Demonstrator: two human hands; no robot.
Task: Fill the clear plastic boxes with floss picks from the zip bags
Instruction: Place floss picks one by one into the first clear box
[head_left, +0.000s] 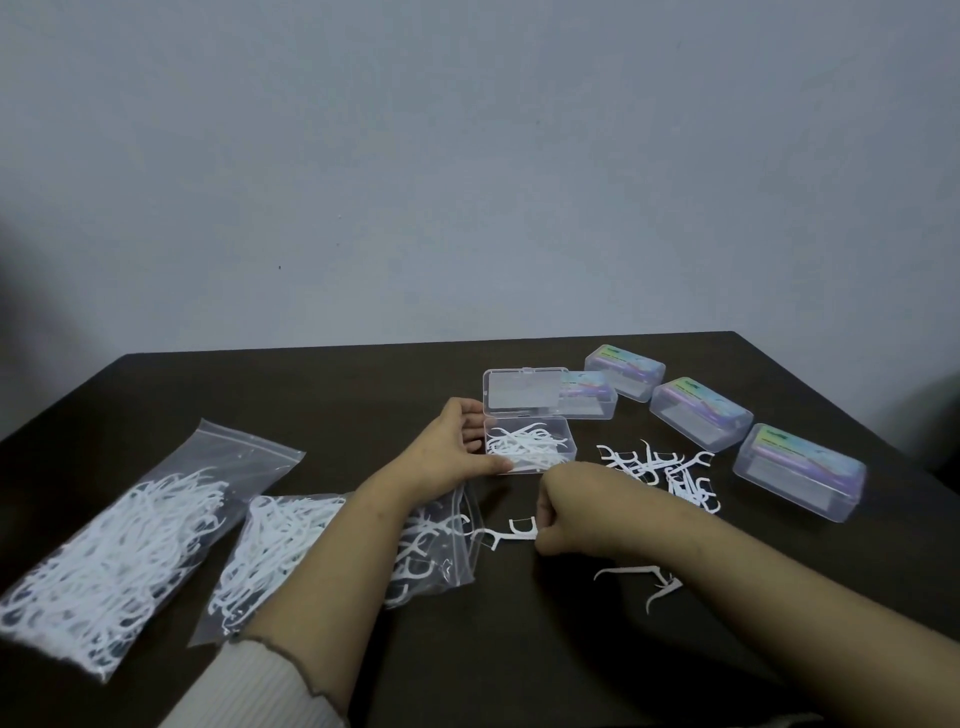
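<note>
An open clear plastic box (563, 434) holds several white floss picks, and its lid (524, 391) stands up behind it. My left hand (452, 449) holds the box's left side with thumb and fingers. My right hand (569, 506) is curled and pinches floss picks (511, 532) lying on the table in front of the box. A zip bag (291, 545) full of picks lies under my left forearm with its mouth toward the right. A second full zip bag (130, 540) lies at the far left.
Loose floss picks (670, 470) are scattered right of the open box, and two more picks (649, 582) lie by my right forearm. Several closed clear boxes (698, 413) with coloured labels line the dark table (519, 649) at the back right. A grey wall rises behind.
</note>
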